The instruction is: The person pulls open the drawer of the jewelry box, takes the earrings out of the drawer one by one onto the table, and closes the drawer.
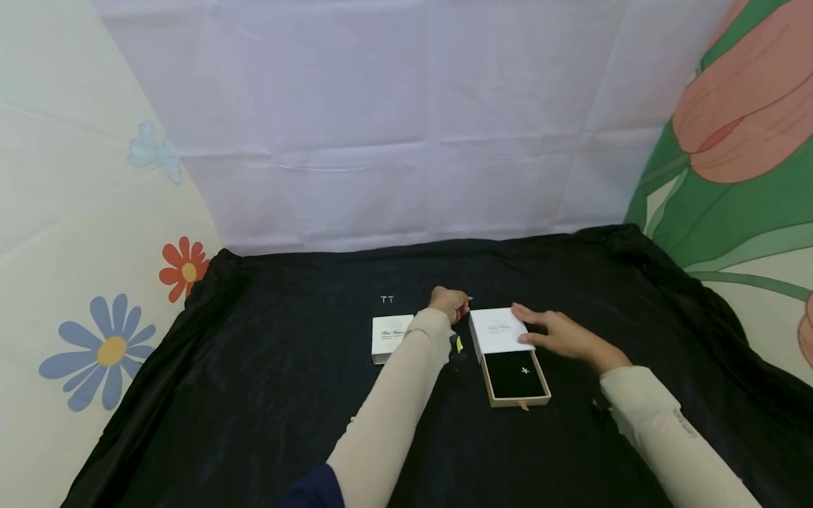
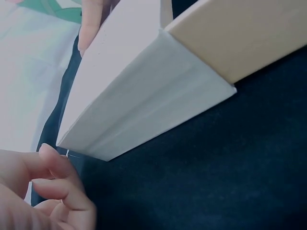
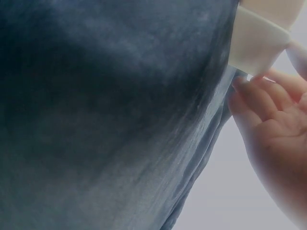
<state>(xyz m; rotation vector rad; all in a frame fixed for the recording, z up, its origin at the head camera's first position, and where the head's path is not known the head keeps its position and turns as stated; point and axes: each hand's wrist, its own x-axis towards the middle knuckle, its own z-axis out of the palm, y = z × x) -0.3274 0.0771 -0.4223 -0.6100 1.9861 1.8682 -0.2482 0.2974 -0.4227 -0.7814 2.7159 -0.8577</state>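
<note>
At the far left corner of a white slide box, my left hand has its fingers curled. Its thumb and fingertip pinch a tiny silver piece with a thin pin, mostly hidden by the fingers. The right hand holds the box sleeve from the right, thumb on the near part and fingers toward the far edge. Out of the sleeve's near side juts a tan drawer with a dark lining and a ribbon tab. On that lining lies a small silver star-like piece.
Left of the slide box stands a second white box, partly behind my left forearm. Two tiny silver T-shaped pieces lie beyond it on the black cloth. A yellow-green scrap sits between the boxes. White cloth hangs behind.
</note>
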